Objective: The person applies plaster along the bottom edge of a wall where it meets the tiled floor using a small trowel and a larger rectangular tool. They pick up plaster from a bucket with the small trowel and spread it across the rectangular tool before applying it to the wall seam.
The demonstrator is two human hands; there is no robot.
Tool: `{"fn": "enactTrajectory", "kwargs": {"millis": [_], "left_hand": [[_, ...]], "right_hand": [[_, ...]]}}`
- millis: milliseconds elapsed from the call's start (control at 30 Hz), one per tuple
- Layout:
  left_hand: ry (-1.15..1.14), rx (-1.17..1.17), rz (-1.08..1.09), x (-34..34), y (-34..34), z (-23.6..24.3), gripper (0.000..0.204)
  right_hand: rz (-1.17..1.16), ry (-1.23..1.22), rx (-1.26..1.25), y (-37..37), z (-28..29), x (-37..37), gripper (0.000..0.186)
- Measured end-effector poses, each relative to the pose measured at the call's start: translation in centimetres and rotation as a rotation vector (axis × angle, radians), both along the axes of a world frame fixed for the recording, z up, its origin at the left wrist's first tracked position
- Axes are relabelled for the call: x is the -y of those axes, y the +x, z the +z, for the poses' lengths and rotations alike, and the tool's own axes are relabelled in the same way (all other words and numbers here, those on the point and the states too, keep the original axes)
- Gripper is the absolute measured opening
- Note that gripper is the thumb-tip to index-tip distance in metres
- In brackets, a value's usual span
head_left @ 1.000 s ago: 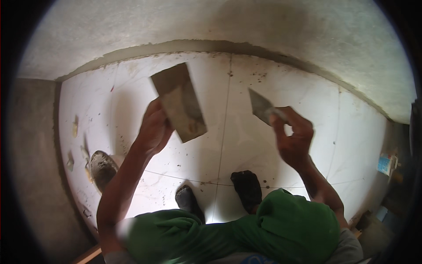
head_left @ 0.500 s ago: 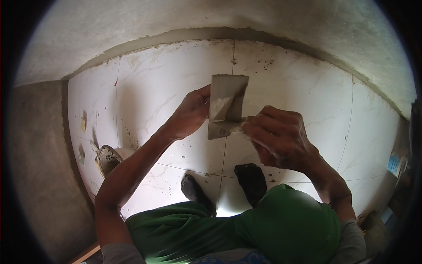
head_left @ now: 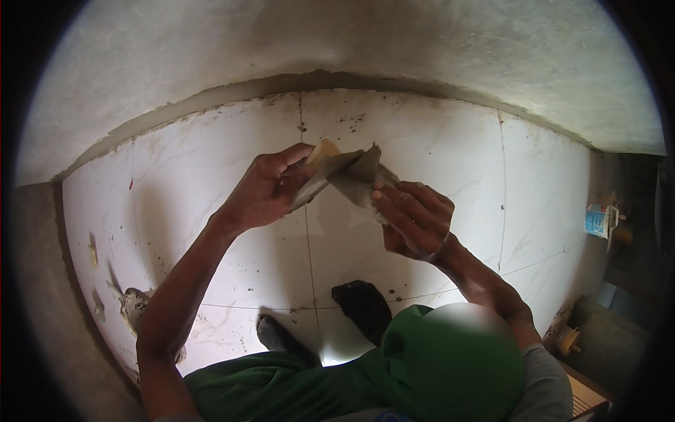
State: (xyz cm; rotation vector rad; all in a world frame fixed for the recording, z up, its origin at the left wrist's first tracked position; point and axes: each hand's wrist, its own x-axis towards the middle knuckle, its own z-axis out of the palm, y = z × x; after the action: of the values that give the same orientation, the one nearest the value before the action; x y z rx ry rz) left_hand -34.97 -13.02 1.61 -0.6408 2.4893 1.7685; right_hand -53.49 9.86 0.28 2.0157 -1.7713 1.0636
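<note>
Over the floor, my left hand (head_left: 259, 188) is closed on a flat, grey-smeared rectangular scraper (head_left: 311, 186) with a tan part (head_left: 325, 150) at its upper end. The scraper is tilted, seen nearly edge-on. My right hand (head_left: 420, 222) pinches a thin, mortar-coated grey blade (head_left: 360, 177), which looks like a putty knife; the fingers cover its handle end. The blade's upper left edge meets or overlaps the left scraper. Whether the two press together cannot be made out.
White tiles (head_left: 450, 162) with dark crumbs cover the floor below. A grey plastered wall (head_left: 337, 42) curves along the far side. At left lies a mortar-caked object (head_left: 133, 308); a blue-and-white container (head_left: 598, 221) stands at right, a yellowish object (head_left: 568, 342) nearer. My dark shoes (head_left: 362, 309) show below.
The rectangular scraper has turned from facing me to nearly edge-on. Both hands sit further left in the picture, and the right-hand blade has moved up across it. The whole view has shifted.
</note>
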Motion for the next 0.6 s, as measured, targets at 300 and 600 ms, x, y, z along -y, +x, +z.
{"fn": "enactTrajectory", "kwargs": {"millis": [300, 600], "left_hand": [[-0.111, 0.178, 0.066, -0.3, 8.2, 0.5, 0.023], [0.109, 0.352, 0.327, -4.7, 20.1, 3.0, 0.027]], "right_hand": [[-0.196, 0.094, -0.177, -10.2, -9.3, 4.8, 0.036], [-0.084, 0.243, -0.228, -14.1, -10.2, 11.5, 0.029]]}}
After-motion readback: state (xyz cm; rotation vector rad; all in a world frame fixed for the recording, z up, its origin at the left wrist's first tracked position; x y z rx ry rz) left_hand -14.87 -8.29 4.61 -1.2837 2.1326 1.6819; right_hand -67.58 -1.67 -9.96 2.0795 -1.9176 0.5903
